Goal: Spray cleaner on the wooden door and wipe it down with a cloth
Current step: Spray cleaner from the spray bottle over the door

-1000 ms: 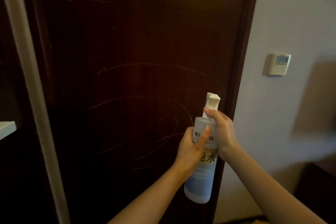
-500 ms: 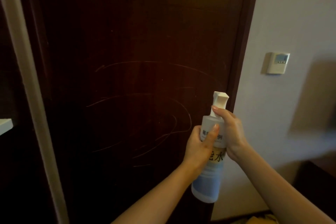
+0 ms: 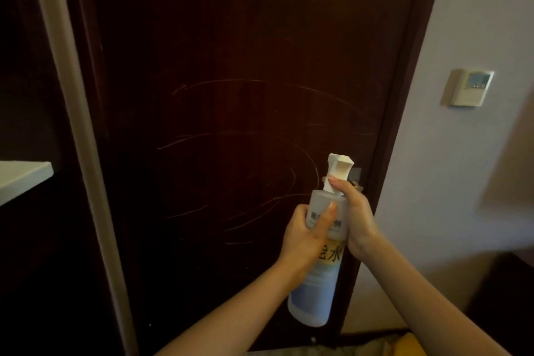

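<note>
Two hands hold the spray bottle before the scratched wooden door: left hand wraps its body to steady it, right hand curls round the neck, seemingly to pump the nozzle.

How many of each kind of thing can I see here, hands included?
2 hands: left hand, right hand
1 spray bottle
1 wooden door
1 wall control panel
1 white shelf
Total: 6
</note>
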